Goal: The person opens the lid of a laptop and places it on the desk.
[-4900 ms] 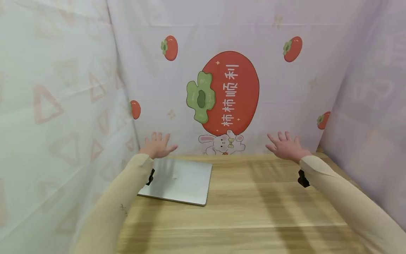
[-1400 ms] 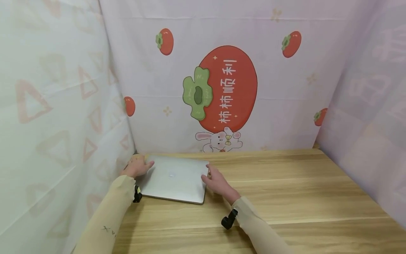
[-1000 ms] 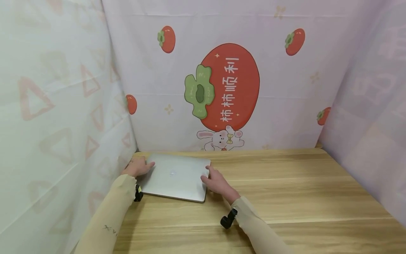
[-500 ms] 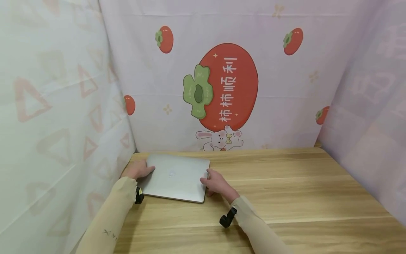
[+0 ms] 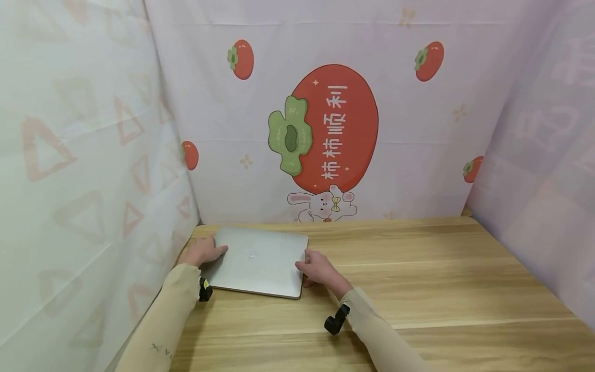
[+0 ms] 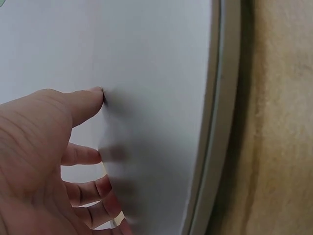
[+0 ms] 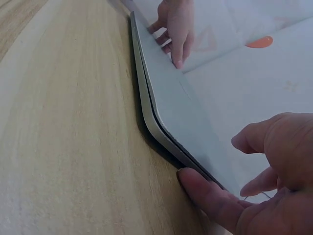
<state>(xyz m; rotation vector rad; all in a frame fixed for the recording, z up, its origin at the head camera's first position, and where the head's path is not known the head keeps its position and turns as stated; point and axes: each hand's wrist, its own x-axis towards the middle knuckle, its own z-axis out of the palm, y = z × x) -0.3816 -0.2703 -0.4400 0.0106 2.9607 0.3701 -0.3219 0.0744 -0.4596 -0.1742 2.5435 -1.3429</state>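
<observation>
The smooth silver laptop (image 5: 265,269) (a pale mark (image 5: 253,256) mid-lid) lay closed at far left, left hand (image 5: 203,251) and right hand (image 5: 321,268) gripping its opposite side edges.

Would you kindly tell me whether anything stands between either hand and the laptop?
Nothing visible does: the left hand and right hand are right at opposite side edges of the silver laptop.

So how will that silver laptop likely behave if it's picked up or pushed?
The laptop is probably stiff: its wide lid looks flat and unbent. Its smooth surface could be slippery. Gripped alone, the lid might swing open, since a seam separates it from the base.
</observation>
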